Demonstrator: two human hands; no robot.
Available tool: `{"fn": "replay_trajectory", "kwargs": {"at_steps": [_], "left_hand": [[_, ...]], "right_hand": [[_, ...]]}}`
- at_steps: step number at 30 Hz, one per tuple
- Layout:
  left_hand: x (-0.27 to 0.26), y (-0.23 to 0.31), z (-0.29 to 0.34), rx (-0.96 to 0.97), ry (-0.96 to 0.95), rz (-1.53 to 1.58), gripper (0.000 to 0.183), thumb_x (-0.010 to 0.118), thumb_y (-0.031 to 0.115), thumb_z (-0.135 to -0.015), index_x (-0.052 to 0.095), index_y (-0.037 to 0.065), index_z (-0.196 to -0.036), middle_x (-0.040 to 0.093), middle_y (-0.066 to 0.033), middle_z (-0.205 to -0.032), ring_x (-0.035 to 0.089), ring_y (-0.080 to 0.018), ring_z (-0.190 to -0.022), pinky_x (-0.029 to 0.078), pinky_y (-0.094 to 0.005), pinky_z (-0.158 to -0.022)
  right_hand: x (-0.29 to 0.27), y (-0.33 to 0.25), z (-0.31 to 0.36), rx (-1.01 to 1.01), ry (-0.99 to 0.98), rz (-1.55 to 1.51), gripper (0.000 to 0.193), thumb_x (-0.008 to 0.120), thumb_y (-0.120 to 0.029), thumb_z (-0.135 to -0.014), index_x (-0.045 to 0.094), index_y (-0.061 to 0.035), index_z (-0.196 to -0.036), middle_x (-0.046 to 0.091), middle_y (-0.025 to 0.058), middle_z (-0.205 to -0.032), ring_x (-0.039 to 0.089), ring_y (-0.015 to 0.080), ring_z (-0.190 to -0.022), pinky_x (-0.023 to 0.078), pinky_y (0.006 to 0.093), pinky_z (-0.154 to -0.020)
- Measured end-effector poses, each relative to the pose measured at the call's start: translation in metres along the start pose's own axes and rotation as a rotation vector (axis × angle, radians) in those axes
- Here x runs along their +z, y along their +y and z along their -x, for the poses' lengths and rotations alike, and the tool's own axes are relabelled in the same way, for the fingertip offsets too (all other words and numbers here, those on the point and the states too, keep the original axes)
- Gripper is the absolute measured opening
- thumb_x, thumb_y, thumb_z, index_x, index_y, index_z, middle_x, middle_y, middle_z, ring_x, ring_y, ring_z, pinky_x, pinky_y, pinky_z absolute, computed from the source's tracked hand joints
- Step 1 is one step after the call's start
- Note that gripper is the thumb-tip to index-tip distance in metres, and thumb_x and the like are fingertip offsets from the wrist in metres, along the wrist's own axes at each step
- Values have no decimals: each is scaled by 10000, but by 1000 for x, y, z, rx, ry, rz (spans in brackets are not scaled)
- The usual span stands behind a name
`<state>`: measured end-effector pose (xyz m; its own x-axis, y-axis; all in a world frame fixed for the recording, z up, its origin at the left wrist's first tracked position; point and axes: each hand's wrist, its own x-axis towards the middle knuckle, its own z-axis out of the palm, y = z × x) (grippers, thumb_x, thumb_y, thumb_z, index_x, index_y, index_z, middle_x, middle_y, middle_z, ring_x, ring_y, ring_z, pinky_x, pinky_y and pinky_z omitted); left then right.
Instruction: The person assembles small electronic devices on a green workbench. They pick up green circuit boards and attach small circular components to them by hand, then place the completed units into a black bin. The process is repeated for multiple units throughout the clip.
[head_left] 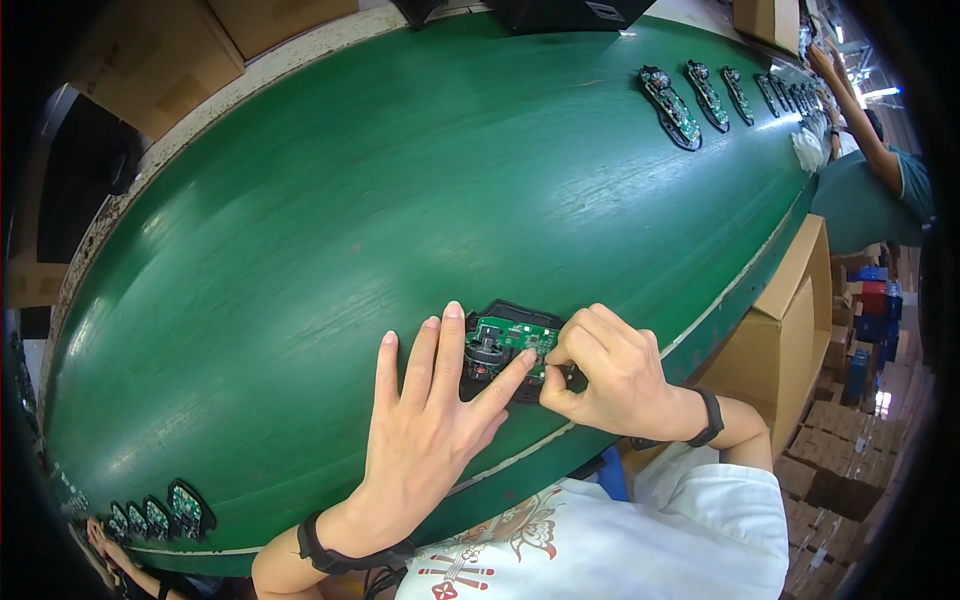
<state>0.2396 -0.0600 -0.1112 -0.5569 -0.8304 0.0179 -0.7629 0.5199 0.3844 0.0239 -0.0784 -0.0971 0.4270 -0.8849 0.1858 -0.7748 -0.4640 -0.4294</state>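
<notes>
fingers apart, the left hand [425,425] rests its thumb on a circuit board [513,331] as the right hand [615,370] curls at one end, grip impossible to tell.

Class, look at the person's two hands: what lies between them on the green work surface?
In the head view, a green circuit board in a black shell lies between the left hand and right hand.

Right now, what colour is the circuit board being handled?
The circuit board is green, clearest in head view.

green circuit board [515,335], black casing [511,307], green belt [300,250], brown-patterned white shirt [650,545]
</notes>
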Motion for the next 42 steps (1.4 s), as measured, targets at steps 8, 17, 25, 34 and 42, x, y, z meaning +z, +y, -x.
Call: {"fn": "replay_trajectory", "kwargs": {"at_steps": [8, 17, 25, 34, 42], "left_hand": [[2, 3, -6, 1, -7, 16, 800, 856, 305, -704, 541, 420, -1430, 382, -256, -1518, 460, -382, -1313, 365, -568, -1102], [-21, -12, -5, 32, -51, 270, 867, 869, 178, -701, 496, 227, -1483, 383, -264, -1492, 451, -430, -1295, 404, -548, -1074], [-44, -31, 10, -88, 31, 307, 882, 870, 74, -664, 500, 135, -1463, 403, -213, -1501, 467, -430, -1270, 446, -491, -1038], [-45, -39, 28, -209, 79, 323, 864, 847, 37, -670, 510, 118, -1461, 432, -188, -1505, 489, -385, -1275, 439, -470, -1050], [-41, -42, 25, -216, 73, 347, 810, 826, 34, -702, 523, 104, -1449, 446, -179, -1498, 488, -377, -1288, 436, -458, -1060]], "right_hand": [[-2, 5, 0, 19, 9, -3, 204, 703, -18, -627, 519, -71, -697, 485, 40, -696, 529, 188, -602, 414, 336, -421], [-29, 14, 5, 76, -94, -168, 179, 765, -5, -748, 732, -24, -924, 672, 64, -841, 640, 207, -733, 533, 326, -564], [-31, 10, 14, -177, -97, 237, 299, 782, -41, -669, 756, -63, -966, 669, 18, -923, 634, 176, -779, 526, 285, -530], [-37, 12, 8, 1, -229, 68, 767, 870, -231, -660, 571, -25, -1336, 579, 148, -1329, 581, 333, -1114, 517, 424, -932], [-35, 9, 8, -32, -199, 3, 812, 880, -163, -631, 546, -16, -1356, 554, 166, -1382, 566, 349, -1133, 493, 448, -956]]}}
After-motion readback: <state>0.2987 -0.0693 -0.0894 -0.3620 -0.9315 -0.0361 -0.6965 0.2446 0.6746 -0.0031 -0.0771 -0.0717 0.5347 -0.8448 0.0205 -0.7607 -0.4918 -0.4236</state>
